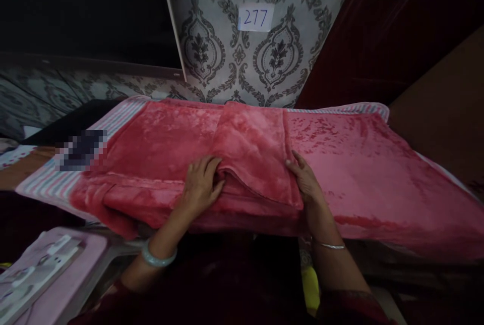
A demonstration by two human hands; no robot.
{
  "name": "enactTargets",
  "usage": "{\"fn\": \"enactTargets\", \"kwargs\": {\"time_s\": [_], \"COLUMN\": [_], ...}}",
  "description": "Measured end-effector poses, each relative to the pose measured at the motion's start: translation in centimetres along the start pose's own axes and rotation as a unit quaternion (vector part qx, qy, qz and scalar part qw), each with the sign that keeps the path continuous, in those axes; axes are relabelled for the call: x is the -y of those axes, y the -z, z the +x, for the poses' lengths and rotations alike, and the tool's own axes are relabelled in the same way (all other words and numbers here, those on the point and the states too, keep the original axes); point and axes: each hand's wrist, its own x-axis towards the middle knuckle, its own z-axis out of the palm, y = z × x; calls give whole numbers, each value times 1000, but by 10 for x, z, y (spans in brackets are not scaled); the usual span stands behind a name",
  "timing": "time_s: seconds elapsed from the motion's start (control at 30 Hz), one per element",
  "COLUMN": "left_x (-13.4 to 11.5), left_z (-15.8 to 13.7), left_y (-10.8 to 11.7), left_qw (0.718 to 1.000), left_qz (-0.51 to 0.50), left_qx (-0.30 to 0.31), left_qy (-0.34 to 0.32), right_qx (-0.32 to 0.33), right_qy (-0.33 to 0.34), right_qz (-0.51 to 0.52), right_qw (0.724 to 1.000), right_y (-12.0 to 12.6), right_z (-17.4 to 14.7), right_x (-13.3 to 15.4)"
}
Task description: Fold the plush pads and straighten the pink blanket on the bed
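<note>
Fingers [206,166] of the left hand [200,186] curled down into a fold of the pink blanket [249,158], tips tucked under the raised flap and pinching plush cloth. Fingers [297,163] of the right hand [307,181] held straight and close together, laid flat along the flap's right edge, pressing rather than gripping.

Plush, velvety and rose-pink, with a soft sheen that catches the light in paler patches. Spread wide over a raised flat surface straight ahead, draping off the near edge. One narrower panel folded over the middle (a shade lighter than the rest), running from the far side down to both hands. Bunched and rumpled at the near left corner, smoother and flatter out to the right.

Beneath it, a striped sheet [49,183] in pale pink, white and grey-blue, showing along the left side and the far right corner. A pale green bangle [159,258] on the left wrist, a thin silver bangle [329,246] on the right. Behind, grey damask wallpaper [227,57] bearing a paper label [256,17] marked 277. At lower left, a lilac-coloured cloth [75,274] lying flat.
</note>
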Motion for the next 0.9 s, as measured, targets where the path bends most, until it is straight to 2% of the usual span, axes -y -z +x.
{"fn": "enactTargets", "kwargs": {"time_s": [0.17, 0.3, 0.4, 0.5, 0.63, 0.77, 0.83, 0.9], "left_x": [12, 16, 17, 17, 16, 19, 23, 30], "left_z": [-6, -11, -10, -6, -1, -3, -7, -10], "left_y": [-10, -6, -4, -6, -10, -9, -7, -6], "left_qw": [999, 999, 999, 997, 992, 991, 990, 989], "left_qz": [-10, -20, -20, -20, -12, -36, -53, -75], "left_qx": [-10, 1, 22, 36, 43, 20, -4, -2], "left_qy": [40, 28, 25, 63, 118, 128, 129, 129], "right_qx": [-27, -42, -50, -34, -3, -5, -7, -12], "right_qy": [53, 51, 22, -17, 29, 63, 63, 49], "right_qz": [-71, -91, -66, -26, -62, -94, -99, -91], "right_qw": [996, 994, 996, 999, 998, 994, 993, 995], "right_y": [8, 14, 9, 1, 1, 11, 13, 12], "right_z": [5, 5, -1, -12, -19, -12, -9, -9], "right_x": [-2, -4, -1, 5, 12, 11, 5, -2]}}
